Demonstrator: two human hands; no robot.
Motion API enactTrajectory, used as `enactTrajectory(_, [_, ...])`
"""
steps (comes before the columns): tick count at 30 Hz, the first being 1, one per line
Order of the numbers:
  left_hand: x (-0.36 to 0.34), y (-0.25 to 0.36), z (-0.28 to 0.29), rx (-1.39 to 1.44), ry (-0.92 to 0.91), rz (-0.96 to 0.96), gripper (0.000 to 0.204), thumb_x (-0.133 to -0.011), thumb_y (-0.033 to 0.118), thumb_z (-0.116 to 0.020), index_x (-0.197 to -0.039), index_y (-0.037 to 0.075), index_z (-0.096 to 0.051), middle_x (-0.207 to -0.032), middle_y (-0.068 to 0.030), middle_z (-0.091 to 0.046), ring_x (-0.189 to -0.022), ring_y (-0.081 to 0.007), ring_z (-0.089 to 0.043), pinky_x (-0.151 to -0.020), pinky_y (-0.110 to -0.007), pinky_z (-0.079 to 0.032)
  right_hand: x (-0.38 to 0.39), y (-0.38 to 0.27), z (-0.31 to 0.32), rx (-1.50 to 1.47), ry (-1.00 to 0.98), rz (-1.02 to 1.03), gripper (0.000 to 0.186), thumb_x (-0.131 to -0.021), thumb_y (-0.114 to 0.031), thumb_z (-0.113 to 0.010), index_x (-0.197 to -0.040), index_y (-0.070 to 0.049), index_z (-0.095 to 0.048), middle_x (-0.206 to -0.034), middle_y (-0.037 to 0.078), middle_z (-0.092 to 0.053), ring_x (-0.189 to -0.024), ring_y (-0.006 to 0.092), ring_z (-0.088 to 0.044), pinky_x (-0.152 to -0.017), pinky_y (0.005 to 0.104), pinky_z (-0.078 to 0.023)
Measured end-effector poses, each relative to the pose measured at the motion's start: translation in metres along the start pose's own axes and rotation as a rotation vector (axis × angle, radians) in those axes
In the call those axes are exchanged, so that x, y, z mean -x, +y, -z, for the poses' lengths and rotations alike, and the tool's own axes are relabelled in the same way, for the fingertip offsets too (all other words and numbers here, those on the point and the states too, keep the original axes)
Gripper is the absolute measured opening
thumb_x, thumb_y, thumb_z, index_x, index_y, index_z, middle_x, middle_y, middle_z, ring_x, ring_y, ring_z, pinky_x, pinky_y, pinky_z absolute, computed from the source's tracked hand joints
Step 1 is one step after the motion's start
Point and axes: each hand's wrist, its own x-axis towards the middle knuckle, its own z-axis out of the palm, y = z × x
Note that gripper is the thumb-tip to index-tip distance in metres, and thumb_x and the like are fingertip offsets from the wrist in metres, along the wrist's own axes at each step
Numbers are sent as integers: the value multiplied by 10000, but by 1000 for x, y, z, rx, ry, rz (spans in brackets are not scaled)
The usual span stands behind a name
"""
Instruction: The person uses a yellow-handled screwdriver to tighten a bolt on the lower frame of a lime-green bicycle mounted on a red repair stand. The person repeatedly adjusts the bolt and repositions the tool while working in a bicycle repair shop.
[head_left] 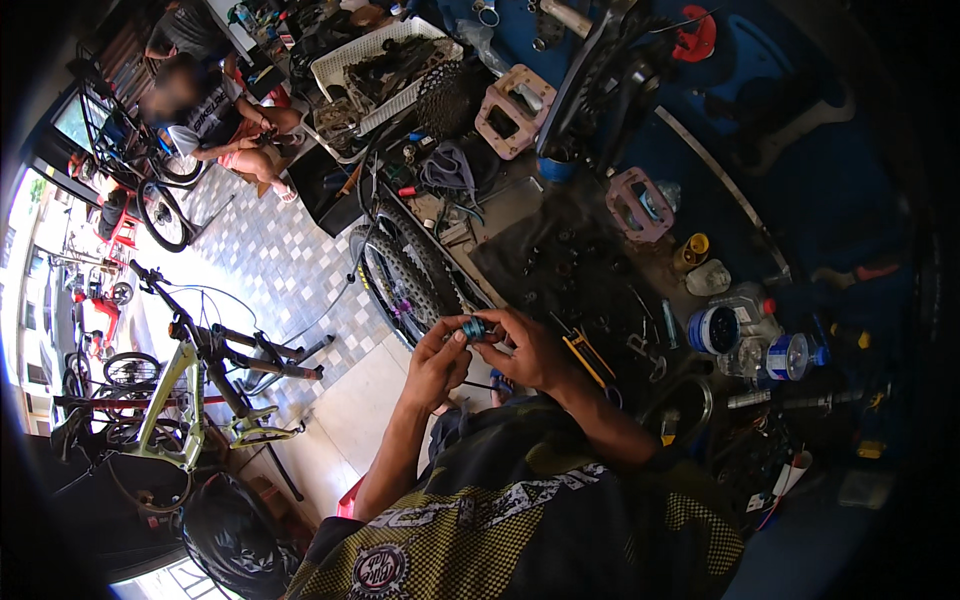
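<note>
Both my hands are raised in front of my chest, fingertips closed around a small blue round metal part [474, 328], seemingly a bicycle component. My left hand [438, 358] pinches it from the left, thumb against its near side. From the right, my right hand [528, 350] grips the same part between thumb and fingers. The fingers cover some of it, so its exact kind is hard to make out. Below and beyond the hands stands a knobby bicycle tyre [395, 265], apart from them. Yellow-handled pliers or a similar tool [588, 360] lie just right of my right hand.
A cluttered workbench holds pinkish pedal-shaped pieces [640, 205], a white basket [322, 72] of greasy parts, a cassette [446, 100] and jars [714, 328]. On the left is a yellow-green bicycle frame [165, 405] on the floor [345, 440]. A person [215, 115] sits at the upper left.
</note>
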Motion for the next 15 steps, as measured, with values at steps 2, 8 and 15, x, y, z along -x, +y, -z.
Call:
enactTrajectory(2, [-1, -5, 4, -73, 21, -5, 304, -1085, 221, -552, -1318, 26, -569, -600, 70, -438, -444, -27, -325, -426, -223, -223, -1, -1, 2, 61, 6, 2, 434, -874, -157, -789, -1259, -47, -624, -1097, 124, -699, -902, 268, -714, -775, 365, -574])
enactTrajectory(8, [1, -8, 1, -241, 100, -17, 345, -1038, 196, -647, -1330, 14, -624, -673, 100, -478, -515, 2, -352, -466, -210, -242, 1, 13, 0, 148, 79, 117, 452, -843, -178, -813, -1254, -71, -656, -1009, 81, -700, -772, 192, -677, -666, 321, -542])
enactTrajectory(15, [13, -5, 4, -330, 95, -5, 347, -1020, 188, -676, -1320, 16, -650, -722, 94, -534, -556, 4, -388, -487, -210, -273, 6, 1, -2, 141, -4, 55, 494, -871, -206, -787, -1317, -99, -605, -1107, 116, -697, -882, 273, -711, -761, 370, -576])
